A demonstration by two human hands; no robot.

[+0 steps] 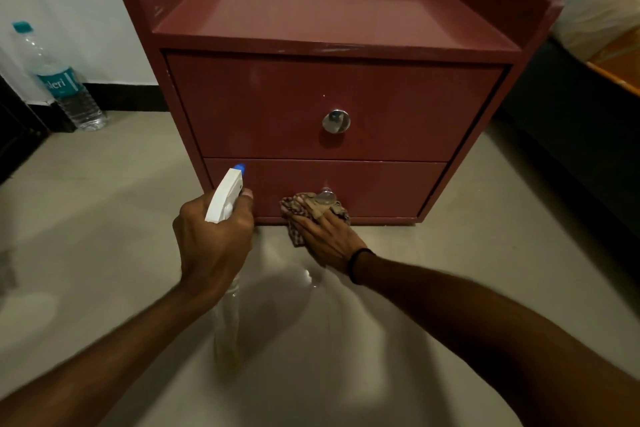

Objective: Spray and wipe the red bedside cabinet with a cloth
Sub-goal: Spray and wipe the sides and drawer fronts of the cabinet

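Pale, glossy floor tiles (104, 204) run up to a white wall with a dark skirting strip. At the far left, against that wall, stands a clear plastic water bottle with a teal cap and teal label (55, 76). Nearer the middle, the left hand (213, 236) is closed round the neck of a clear spray bottle with a white trigger head and blue nozzle (227, 198), one fingertip on the trigger; the nozzle points at the left end of the lower drawer, and the bottle's body hangs blurred below the wrist. Behind it, the red wooden bedside cabinet with two drawers and a raised rim round its top (329, 97) stands on the floor, each drawer bearing a round silver knob (336, 121). The right hand (325, 236), a black band on its wrist, presses flat, fingers spread, on a crumpled brown checked cloth (304, 210) against the lower drawer front, just under its knob and near the cabinet's bottom edge. At the right edge lies a dark bed with a clear plastic-wrapped bundle (602, 21).
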